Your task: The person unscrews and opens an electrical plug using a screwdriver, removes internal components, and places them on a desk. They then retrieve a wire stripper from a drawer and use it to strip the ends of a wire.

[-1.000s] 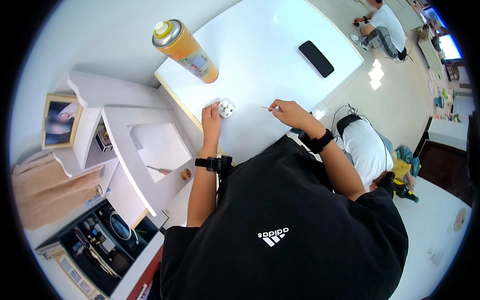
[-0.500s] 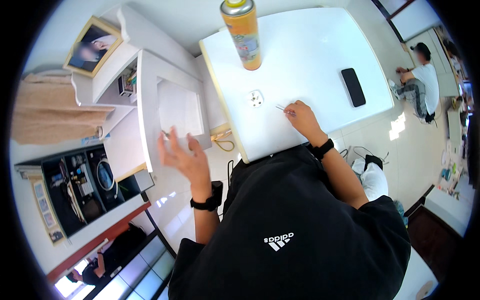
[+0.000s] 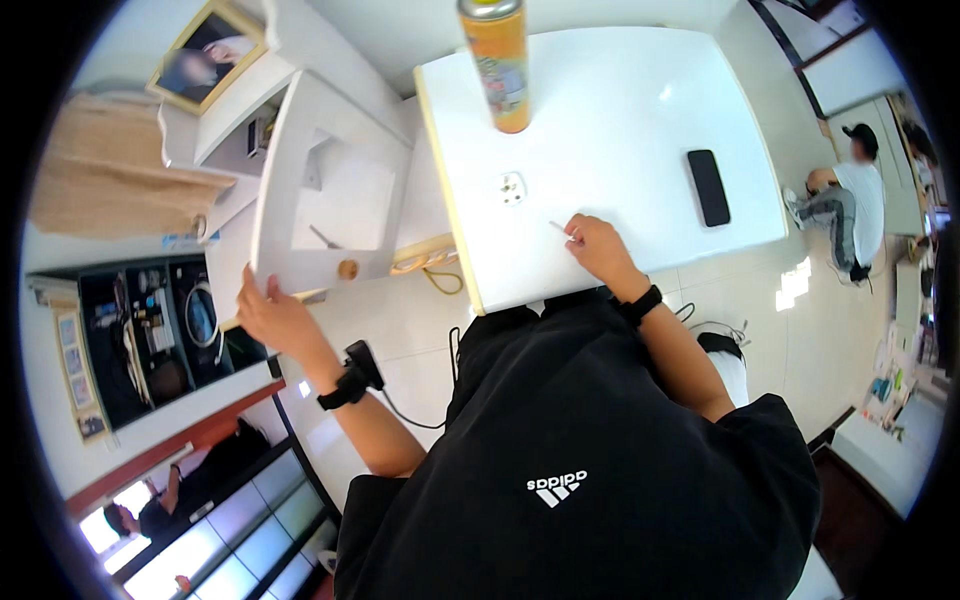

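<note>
My left hand (image 3: 275, 318) grips the near corner of a white cabinet door (image 3: 278, 225), its fingers at the edge and the thumb on the front face. A round wooden knob (image 3: 348, 269) sits on that door, to the right of the hand. A thin grey piece (image 3: 325, 237) shows within the door's inset panel. Over the white table, my right hand (image 3: 598, 250) pinches a slim, metal-looking rod (image 3: 558, 228) whose end points left; the rest is hidden by the fingers. Just left of it lies a small round white part with dark holes (image 3: 511, 189).
An orange spray can (image 3: 500, 75) stands at the back of the white table (image 3: 600, 110). A black phone (image 3: 709, 188) lies at its right side. A looped yellow cord (image 3: 443, 283) hangs beside the table's left edge. One person (image 3: 860, 190) sits at the far right.
My left hand has moved left and slightly down from near the knob to the door's edge, and the door has shifted. My right hand stays over the table, turned slightly.
</note>
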Demonstrator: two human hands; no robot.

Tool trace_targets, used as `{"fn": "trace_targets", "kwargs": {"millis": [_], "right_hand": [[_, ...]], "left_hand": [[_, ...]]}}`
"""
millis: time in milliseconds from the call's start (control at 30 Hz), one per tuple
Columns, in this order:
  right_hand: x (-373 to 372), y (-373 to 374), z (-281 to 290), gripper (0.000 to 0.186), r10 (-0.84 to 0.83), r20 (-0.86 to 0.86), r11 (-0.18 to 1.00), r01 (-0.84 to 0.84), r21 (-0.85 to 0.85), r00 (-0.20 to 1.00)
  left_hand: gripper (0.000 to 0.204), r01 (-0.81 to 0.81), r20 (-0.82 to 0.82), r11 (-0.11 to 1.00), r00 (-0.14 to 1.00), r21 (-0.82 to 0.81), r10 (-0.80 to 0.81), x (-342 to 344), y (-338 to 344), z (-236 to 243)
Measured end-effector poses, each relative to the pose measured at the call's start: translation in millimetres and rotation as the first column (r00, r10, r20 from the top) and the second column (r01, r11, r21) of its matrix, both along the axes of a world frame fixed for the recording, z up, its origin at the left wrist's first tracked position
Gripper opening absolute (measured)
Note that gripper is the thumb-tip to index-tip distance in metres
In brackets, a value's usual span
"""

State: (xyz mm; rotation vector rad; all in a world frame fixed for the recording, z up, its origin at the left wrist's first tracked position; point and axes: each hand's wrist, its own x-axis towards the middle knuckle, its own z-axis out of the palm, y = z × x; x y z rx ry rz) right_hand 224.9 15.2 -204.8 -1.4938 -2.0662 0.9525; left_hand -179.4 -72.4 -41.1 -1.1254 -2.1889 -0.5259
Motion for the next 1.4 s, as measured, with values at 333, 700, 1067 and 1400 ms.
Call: {"fn": "trace_targets", "kwargs": {"millis": [333, 700, 1067, 1400], "right_hand": [[-0.5, -19.1, -3.7, 0.011, -0.19, -0.048, 0.982, 0.189, -0.029, 0.981], [3.4, -20.2, -9.7, 0.018, -0.232, -0.133, 0.972, 0.236, 0.011, 0.964], [0.6, 3.9, 8.2, 0.02, -0.151, 0.001, 0.962, 0.147, -0.229, 0.989], [-8.8, 5.5, 13.5, 0.02, -0.155, 0.055, 0.941, 0.165, -0.296, 0.986]], "left_hand": [[0.033, -0.06, -0.302, 0.997, 0.952, -0.048, 0.043, -128.5, 33.1, -12.6], [0.04, 0.016, -0.271, 0.998, 0.962, -0.06, -0.032, -172.4, 72.1, -10.3], [0.042, 0.191, 0.054, 0.948, 0.976, 0.254, -0.211, -131.2, 45.9, -16.2], [0.053, -0.057, 0.697, 0.955, 0.672, -0.29, 0.251, -218.5, -42.4, -273.9]]}}
